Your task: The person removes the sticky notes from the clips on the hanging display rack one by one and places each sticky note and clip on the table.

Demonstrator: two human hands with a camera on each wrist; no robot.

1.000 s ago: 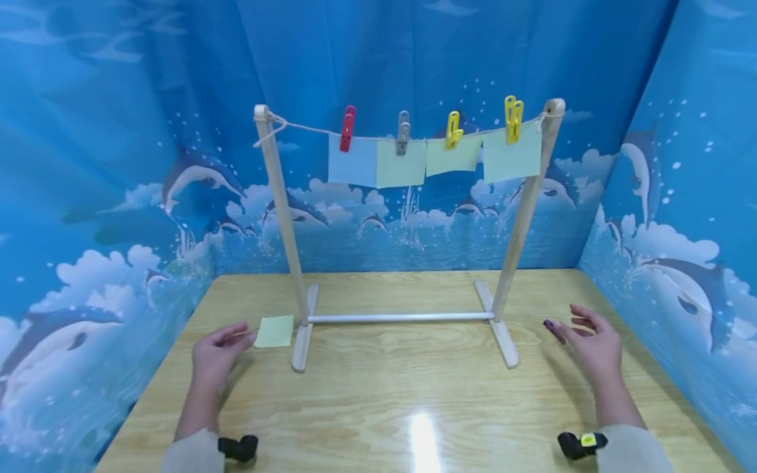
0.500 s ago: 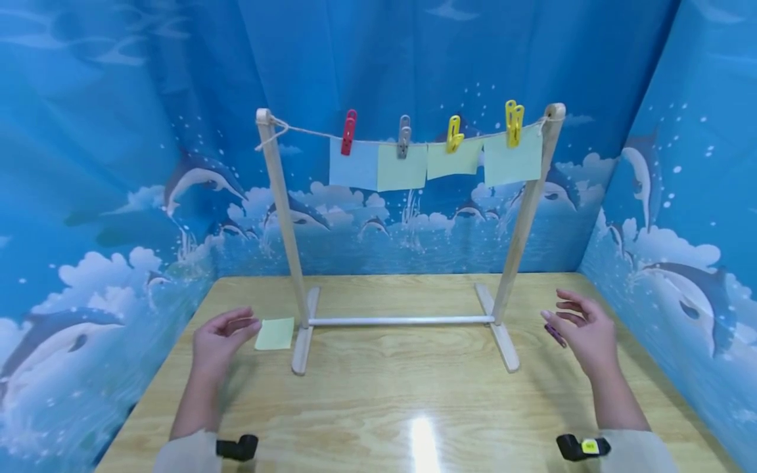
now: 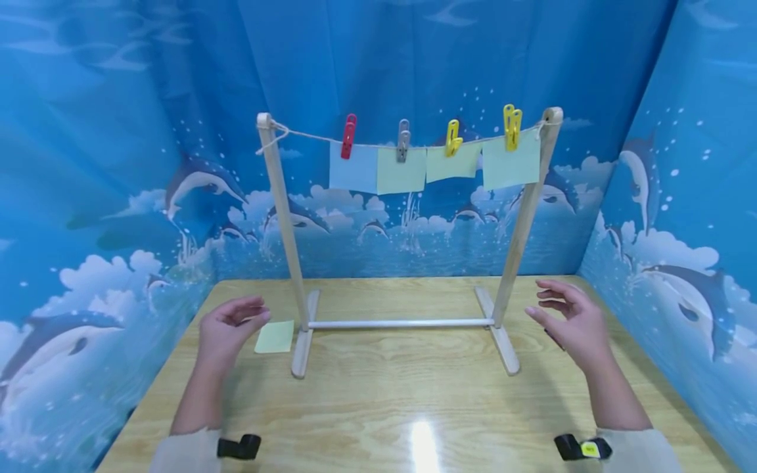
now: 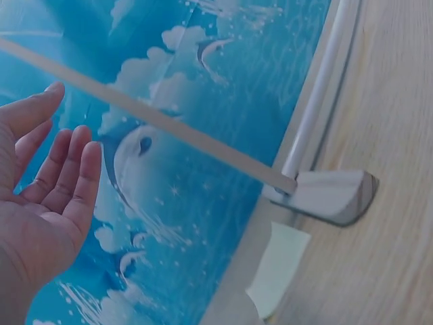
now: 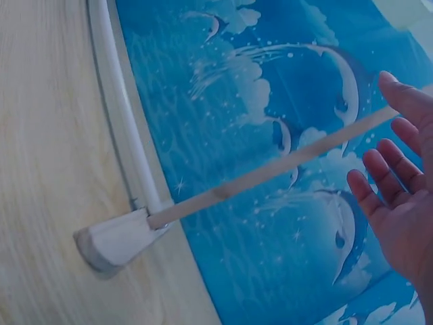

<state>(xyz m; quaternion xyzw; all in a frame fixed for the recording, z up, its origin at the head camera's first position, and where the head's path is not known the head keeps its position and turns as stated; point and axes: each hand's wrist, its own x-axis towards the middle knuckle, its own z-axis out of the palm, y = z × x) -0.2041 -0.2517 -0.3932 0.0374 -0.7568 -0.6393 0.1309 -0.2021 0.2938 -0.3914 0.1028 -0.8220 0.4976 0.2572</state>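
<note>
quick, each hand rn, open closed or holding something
Left hand: open, holding nothing, near the pale paper square.
Right hand: open, holding nothing; a dark clip shows partly behind it.

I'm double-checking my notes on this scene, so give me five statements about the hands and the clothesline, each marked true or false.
1. Four paper notes hang from the string. True.
2. A yellow clip holds the leftmost hanging note. False: a red clip holds it.
3. The left hand holds the loose note. False: that note lies on the table, and the hand holds nothing.
4. In the head view, the right hand partly hides a small dark object. True.
5. The white crossbar joins the tops of the two posts. False: it runs between their lower ends.
</note>
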